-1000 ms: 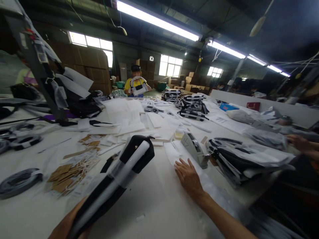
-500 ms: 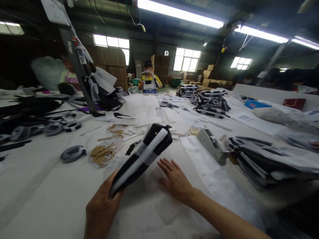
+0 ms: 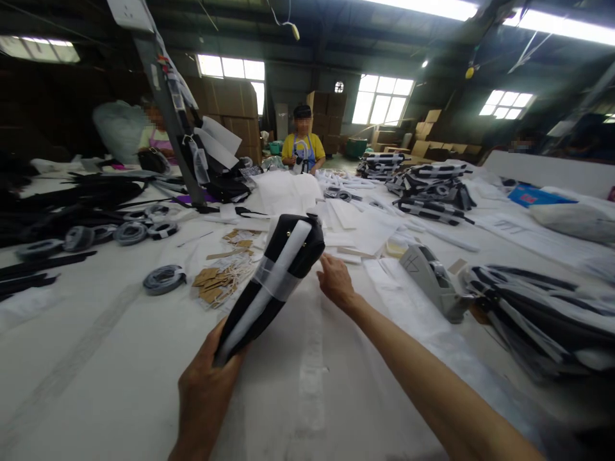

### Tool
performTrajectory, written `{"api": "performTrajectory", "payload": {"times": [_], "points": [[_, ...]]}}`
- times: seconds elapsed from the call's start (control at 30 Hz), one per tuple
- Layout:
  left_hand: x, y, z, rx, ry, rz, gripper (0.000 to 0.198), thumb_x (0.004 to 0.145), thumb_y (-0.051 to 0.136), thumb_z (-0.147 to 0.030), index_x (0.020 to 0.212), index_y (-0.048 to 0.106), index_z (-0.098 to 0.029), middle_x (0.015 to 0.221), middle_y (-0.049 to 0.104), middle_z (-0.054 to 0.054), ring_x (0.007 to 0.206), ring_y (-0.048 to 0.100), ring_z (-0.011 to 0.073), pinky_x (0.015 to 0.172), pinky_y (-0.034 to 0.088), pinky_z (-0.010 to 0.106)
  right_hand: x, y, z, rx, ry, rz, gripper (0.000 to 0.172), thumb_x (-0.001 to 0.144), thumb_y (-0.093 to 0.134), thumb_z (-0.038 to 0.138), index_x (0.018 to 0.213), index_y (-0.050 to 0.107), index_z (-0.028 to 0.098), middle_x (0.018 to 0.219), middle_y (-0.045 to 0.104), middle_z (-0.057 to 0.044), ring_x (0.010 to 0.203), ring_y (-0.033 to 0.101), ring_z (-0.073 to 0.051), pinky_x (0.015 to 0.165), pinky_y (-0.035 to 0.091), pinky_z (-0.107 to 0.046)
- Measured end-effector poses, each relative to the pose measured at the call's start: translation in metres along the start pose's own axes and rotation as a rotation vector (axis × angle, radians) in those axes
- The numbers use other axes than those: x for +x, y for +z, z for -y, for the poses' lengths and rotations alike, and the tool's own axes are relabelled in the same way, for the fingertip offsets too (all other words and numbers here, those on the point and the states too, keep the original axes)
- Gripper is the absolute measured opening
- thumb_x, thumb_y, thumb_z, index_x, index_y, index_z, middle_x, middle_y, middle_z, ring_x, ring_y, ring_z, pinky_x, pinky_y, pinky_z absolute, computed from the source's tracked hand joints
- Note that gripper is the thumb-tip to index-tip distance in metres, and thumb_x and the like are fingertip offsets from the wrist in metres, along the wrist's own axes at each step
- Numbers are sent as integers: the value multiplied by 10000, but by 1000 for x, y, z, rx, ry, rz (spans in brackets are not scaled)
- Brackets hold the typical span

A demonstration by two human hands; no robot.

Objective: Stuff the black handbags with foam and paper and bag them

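A folded black bag [image 3: 273,275] with a white padded strip and a clear wrap band is held up at a tilt above the white table [image 3: 120,358]. My left hand [image 3: 206,378] is closed round its lower end. Beyond its upper right end is my right hand [image 3: 335,278], fingers drawn together near the bag's edge; whether they hold anything is hidden. White foam sheets [image 3: 288,191] lie just past the bag. Brown tags [image 3: 211,285] with white strings are spread to its left.
A grey tape dispenser [image 3: 432,282] and stacked black bags [image 3: 542,320] stand at the right. Plastic film [image 3: 408,314] lies beside my right forearm. Coiled straps [image 3: 164,280] are at the left, near a post [image 3: 168,121]. A person in yellow [image 3: 303,147] is across the table.
My right hand has moved forward to the bag's far end, and its spread fingers have drawn together. The view has shifted; the clear plastic film under the bag no longer shows there.
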State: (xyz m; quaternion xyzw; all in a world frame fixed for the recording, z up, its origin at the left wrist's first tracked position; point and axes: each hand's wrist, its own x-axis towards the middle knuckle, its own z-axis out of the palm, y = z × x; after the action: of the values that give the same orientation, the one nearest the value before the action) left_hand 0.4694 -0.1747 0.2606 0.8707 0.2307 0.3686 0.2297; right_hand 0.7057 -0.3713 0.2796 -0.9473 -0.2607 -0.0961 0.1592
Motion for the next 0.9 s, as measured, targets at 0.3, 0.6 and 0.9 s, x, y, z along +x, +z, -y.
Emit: {"api": "performTrajectory", "payload": {"times": [0.3, 0.6, 0.9], "points": [[3, 4, -11, -19, 374, -70, 384, 927, 539, -331, 1290, 565, -209, 1174, 705, 48, 995, 703, 199, 914, 547, 279, -138, -18, 34, 271, -605, 499, 668, 946, 485, 580, 1502, 376, 226, 1560, 353, -105, 1459, 263, -284, 1213, 115, -502], [-27, 18, -34, 51, 1003, 31, 391, 984, 349, -105, 1272, 604, -173, 1239, 681, 51, 1184, 607, 181, 991, 497, 292, -186, -85, 36, 461, -777, 474, 342, 992, 485, 419, 1172, 653, 181, 1053, 724, -96, 956, 673, -188, 860, 502, -249], [-52, 32, -16, 149, 1032, 26, 426, 1006, 308, -125, 1350, 552, -183, 1399, 569, 59, 1332, 482, 227, 1052, 477, 356, -28, -79, 33, 66, 51, 375, 190, 907, 589, 305, 877, 739, 192, 913, 744, -72, 916, 681, -206, 833, 485, -271]]}}
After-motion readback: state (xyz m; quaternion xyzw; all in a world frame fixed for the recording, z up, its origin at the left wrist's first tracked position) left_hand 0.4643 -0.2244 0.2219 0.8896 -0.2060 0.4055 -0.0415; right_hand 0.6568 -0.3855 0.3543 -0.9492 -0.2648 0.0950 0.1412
